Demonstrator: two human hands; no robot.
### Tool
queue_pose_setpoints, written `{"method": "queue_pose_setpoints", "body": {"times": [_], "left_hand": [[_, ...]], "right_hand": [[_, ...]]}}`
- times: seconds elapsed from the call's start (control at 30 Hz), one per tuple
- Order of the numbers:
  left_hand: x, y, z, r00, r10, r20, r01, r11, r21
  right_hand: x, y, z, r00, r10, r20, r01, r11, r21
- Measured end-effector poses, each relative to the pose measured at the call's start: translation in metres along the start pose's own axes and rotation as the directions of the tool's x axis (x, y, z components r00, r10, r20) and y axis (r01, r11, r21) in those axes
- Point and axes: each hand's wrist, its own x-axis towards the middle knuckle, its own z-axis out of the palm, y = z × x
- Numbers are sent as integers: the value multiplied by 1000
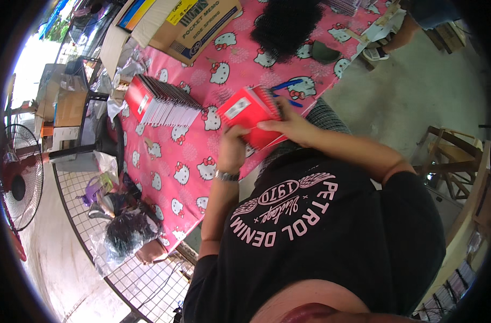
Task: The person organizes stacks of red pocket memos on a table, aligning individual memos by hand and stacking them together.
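notebooks [249, 114]: red spiral stack, between both hands
left hand [232, 152]: grips lower edge
right hand [288, 125]: clamps right side, nearer binding
long axis: runs away up-left

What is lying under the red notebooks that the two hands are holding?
Under the red notebooks lies a pink cartoon-cat tablecloth. The left hand and right hand grip the stack. What the stack covers cannot be seen.

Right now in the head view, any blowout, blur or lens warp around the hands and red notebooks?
Head view: daylight blows out the upper-left edge; heavy fisheye bend and black vignette at the rim; left hand, right hand and the red notebooks are evenly lit and fairly sharp; the row of notebooks on the pink cloth is slightly soft.
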Motion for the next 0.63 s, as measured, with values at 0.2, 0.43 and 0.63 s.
{"method": "queue_pose_setpoints", "body": {"times": [0.2,0.43,0.63], "left_hand": [[79,-8,123,916,-72,394,-3,983,186],[144,-37,153,789,-200,582,-195,816,544],[164,-67,155,742,-153,653,-239,849,471]], "right_hand": [[-35,-14,-98,703,-675,-222,444,661,-605],[-24,2,-155,666,-664,-340,378,693,-614],[-1,14,-157,593,-650,-475,457,757,-467]]}}
